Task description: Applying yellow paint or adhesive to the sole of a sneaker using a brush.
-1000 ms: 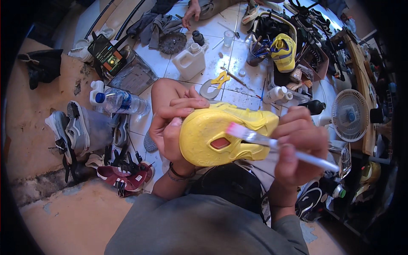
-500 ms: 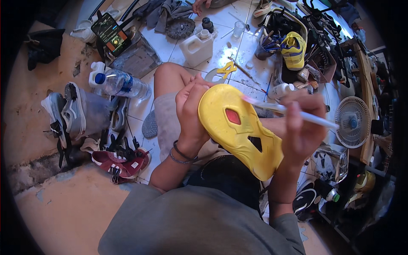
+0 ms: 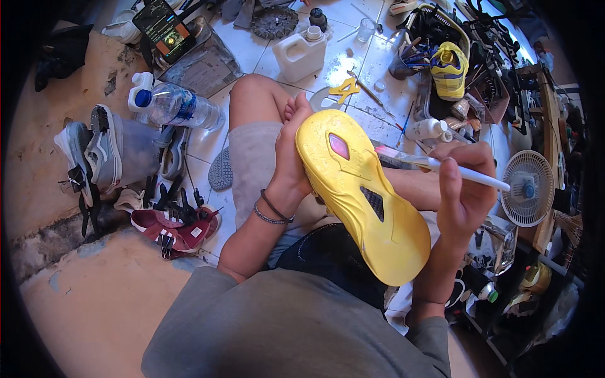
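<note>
My left hand [image 3: 291, 167] grips a yellow shoe [image 3: 353, 208] from behind its upper left part, fingers partly hidden. The sole faces up at me, with a pink oval window and a dark mesh cutout, its wide lower end angled toward the right. My right hand [image 3: 463, 186] holds a white-handled brush [image 3: 479, 180] with pink on its pale bristles, which lie at or just beside the right edge of the sole, level with the pink window. Beyond them on the tiles lie yellow cut-out pieces [image 3: 343, 91] and a thin tool [image 3: 368, 94].
A white jug [image 3: 296, 60], water bottle [image 3: 179, 107] and propped phone [image 3: 161, 28] surround me, with clipped shoes [image 3: 94, 151] and a maroon sneaker [image 3: 173, 230] at left. Right are a crowded basket [image 3: 435, 12], another yellow shoe [image 3: 449, 72], a fan [image 3: 528, 188] and a wooden shelf [image 3: 547, 138].
The shoe has swung from sideways to diagonal, its lower end dropping toward me. My left hand has shifted with it. My right hand and brush have moved rightward and the brush tip upward.
</note>
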A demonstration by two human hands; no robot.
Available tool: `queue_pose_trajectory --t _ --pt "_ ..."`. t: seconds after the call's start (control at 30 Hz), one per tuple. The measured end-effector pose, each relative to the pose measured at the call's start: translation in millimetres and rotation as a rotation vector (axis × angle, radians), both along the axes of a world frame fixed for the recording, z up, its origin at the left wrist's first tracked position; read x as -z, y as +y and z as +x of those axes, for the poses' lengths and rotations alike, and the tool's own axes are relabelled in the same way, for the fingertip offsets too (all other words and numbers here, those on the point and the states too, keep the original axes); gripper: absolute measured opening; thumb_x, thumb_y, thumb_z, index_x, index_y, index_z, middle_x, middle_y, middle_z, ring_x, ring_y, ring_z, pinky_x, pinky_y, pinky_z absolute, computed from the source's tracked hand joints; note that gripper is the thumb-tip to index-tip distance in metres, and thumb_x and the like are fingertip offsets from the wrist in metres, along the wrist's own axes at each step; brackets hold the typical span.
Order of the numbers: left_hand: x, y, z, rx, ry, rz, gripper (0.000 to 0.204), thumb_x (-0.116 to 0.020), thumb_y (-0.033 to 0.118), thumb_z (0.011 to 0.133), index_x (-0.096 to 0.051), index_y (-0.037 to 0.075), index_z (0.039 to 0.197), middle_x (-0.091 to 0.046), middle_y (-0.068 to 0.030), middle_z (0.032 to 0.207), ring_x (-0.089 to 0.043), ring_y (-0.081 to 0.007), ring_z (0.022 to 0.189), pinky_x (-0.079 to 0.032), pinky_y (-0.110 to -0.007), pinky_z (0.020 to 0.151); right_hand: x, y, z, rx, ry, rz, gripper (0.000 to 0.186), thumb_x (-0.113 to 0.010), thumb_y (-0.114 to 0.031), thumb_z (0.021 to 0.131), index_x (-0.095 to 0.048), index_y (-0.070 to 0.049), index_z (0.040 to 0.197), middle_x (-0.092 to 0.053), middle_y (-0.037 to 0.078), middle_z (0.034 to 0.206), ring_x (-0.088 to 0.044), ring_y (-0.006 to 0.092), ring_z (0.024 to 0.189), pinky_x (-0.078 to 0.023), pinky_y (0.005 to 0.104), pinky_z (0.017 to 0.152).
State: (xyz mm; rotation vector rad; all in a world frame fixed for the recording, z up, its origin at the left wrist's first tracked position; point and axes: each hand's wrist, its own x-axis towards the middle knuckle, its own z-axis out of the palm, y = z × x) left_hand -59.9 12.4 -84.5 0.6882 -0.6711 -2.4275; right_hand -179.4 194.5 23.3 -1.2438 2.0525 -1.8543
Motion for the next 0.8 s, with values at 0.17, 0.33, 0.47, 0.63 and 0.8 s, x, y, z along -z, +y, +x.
queue_pose_trajectory --t 0.17,0.33,0.47,0.63,0.8 --pt "-27.8 9.5 -0.6 0.07 -0.016 0.119 0.021 -0.054 0.028 0.101 -0.055 0.007 0.102 -0.062 -0.0044 0.09 -0.064 -0.0091 0.085 -0.053 -0.025 0.079 -0.8 -10.2 4.0 -0.018 0.036 -0.037 0.008 -0.064 0.002 0.087 -0.059 0.004 0.092 -0.065 0.011 0.084 -0.06 0.0133 0.075 -0.047 0.0254 0.071" --pt "-15.5 11.8 11.2 0.09 0.067 -0.165 0.019 -0.052 0.021 0.099 -0.059 0.003 0.1 -0.064 -0.0068 0.094 -0.064 -0.0123 0.086 -0.052 -0.027 0.081 -6.9 6.1 8.9 -0.072 -0.022 -0.066 0.01 -0.061 -0.001 0.087 -0.053 0.003 0.09 -0.058 0.011 0.073 -0.056 0.0161 0.067 -0.044 0.0295 0.068" --pt "-15.8 13.2 15.7 0.123 0.047 -0.262 0.021 -0.051 0.02 0.098 -0.06 0.001 0.097 -0.064 -0.0075 0.092 -0.065 -0.0151 0.085 -0.053 -0.029 0.08 -20.4 7.7 11.9 -0.045 -0.039 -0.251 0.01 -0.058 -0.003 0.085 -0.049 0.0 0.087 -0.054 0.01 0.069 -0.052 0.0175 0.063 -0.042 0.0347 0.067" --pt "-30.8 19.8 14.8 0.111 0.025 -0.189 0.02 -0.05 0.018 0.097 -0.061 0.002 0.096 -0.065 -0.0075 0.089 -0.065 -0.0153 0.082 -0.053 -0.029 0.076 -11.2 4.3 14.7 -0.175 0.201 -0.021 0.013 -0.06 -0.002 0.083 -0.051 0.001 0.091 -0.06 0.013 0.071 -0.053 0.0181 0.064 -0.043 0.0352 0.07" --pt "-14.9 20.7 16.7 0.161 0.186 -0.066 0.012 -0.046 0.006 0.099 -0.056 0.001 0.104 -0.065 -0.0091 0.099 -0.066 -0.0153 0.087 -0.056 -0.027 0.077 -20.8 6.1 15.6 -0.037 0.084 -0.165 0.011 -0.064 -0.005 0.077 -0.057 -0.002 0.085 -0.063 0.011 0.07 -0.06 0.0204 0.063 -0.045 0.0345 0.072"
